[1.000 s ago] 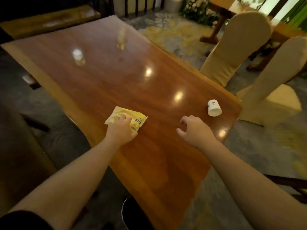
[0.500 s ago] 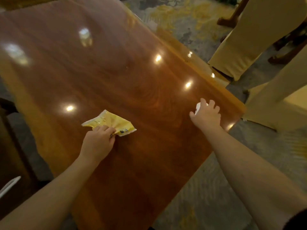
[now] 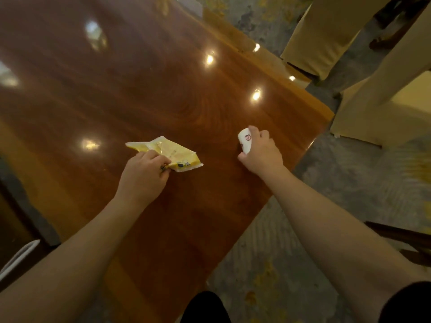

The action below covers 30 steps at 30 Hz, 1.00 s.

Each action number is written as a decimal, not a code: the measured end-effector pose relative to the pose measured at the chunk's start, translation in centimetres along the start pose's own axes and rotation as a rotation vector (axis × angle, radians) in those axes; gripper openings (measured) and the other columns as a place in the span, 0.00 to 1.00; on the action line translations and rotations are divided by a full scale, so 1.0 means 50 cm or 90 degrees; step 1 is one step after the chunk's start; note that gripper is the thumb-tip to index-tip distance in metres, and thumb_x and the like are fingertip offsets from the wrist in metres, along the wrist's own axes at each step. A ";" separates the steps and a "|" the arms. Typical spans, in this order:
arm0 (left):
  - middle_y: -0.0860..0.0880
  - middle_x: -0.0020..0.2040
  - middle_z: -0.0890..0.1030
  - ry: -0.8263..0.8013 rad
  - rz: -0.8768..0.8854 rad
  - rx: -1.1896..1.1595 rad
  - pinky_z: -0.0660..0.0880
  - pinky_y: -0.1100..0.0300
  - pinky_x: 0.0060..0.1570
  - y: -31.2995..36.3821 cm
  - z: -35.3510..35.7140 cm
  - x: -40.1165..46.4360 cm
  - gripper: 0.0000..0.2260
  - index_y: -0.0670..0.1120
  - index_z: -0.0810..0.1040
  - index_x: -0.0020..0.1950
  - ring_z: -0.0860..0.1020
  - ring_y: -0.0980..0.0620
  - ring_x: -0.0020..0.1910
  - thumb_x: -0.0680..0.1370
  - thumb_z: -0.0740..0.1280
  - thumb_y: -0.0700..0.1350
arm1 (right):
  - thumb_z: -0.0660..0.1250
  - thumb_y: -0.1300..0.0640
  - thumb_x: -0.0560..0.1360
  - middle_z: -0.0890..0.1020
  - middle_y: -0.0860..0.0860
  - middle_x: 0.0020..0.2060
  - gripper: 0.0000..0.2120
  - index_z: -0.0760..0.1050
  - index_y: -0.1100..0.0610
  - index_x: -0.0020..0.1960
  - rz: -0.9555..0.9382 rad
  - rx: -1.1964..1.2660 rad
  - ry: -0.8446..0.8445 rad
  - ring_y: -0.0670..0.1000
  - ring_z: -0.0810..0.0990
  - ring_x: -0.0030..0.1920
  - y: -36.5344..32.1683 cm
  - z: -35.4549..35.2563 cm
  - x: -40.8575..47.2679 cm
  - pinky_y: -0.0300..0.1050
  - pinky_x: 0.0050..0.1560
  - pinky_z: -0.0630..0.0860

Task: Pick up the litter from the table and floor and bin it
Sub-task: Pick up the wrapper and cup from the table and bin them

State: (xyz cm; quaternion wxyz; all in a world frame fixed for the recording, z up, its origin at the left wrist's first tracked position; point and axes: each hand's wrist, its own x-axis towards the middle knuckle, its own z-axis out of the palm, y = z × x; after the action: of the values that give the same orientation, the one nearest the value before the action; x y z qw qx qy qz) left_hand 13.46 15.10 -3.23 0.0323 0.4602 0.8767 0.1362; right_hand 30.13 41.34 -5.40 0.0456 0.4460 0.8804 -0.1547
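Note:
A crumpled yellow wrapper point(image 3: 168, 151) is pinched at its near edge by my left hand point(image 3: 144, 176), just above the glossy wooden table point(image 3: 140, 89). A small white paper cup point(image 3: 245, 140) with a red mark lies on its side near the table's right corner. My right hand point(image 3: 262, 152) is wrapped around it, and the fingers hide most of the cup.
Two chairs in beige covers point(image 3: 326, 33) point(image 3: 382, 99) stand right of the table on patterned carpet point(image 3: 349, 183). A dark chair frame point(image 3: 405, 238) shows at the right edge. A white object point(image 3: 18, 257) pokes in at the lower left.
My right hand reached across to the paper cup and closed on it. My left hand went from pressing the wrapper flat to pinching and lifting it. The view tilted down.

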 end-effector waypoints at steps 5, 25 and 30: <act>0.47 0.47 0.87 0.002 0.016 0.027 0.78 0.48 0.43 -0.029 -0.051 -0.082 0.08 0.47 0.86 0.51 0.82 0.44 0.46 0.74 0.72 0.48 | 0.73 0.44 0.69 0.73 0.54 0.63 0.40 0.59 0.49 0.75 -0.061 0.024 0.017 0.57 0.76 0.57 -0.055 0.019 -0.153 0.51 0.48 0.79; 0.57 0.40 0.79 -0.052 -0.204 -0.248 0.71 0.65 0.35 -0.561 -0.302 -0.830 0.04 0.54 0.81 0.48 0.78 0.59 0.38 0.75 0.74 0.49 | 0.75 0.43 0.70 0.71 0.50 0.63 0.37 0.62 0.45 0.73 -0.109 0.124 -0.015 0.51 0.74 0.56 -0.612 0.183 -0.883 0.45 0.50 0.78; 0.59 0.37 0.81 -0.105 -0.309 -0.286 0.74 0.60 0.33 -0.603 -0.269 -0.961 0.04 0.58 0.79 0.43 0.79 0.60 0.37 0.74 0.73 0.54 | 0.75 0.40 0.69 0.71 0.47 0.67 0.39 0.61 0.43 0.74 -0.060 0.139 -0.080 0.49 0.76 0.57 -0.654 0.269 -0.982 0.45 0.50 0.81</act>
State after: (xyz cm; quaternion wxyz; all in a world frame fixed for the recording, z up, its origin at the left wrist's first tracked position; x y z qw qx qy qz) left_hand 14.53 -43.17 -1.69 0.2353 0.2288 0.9032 0.2765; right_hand 32.61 -18.86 0.16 0.0445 0.3960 0.8737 -0.2789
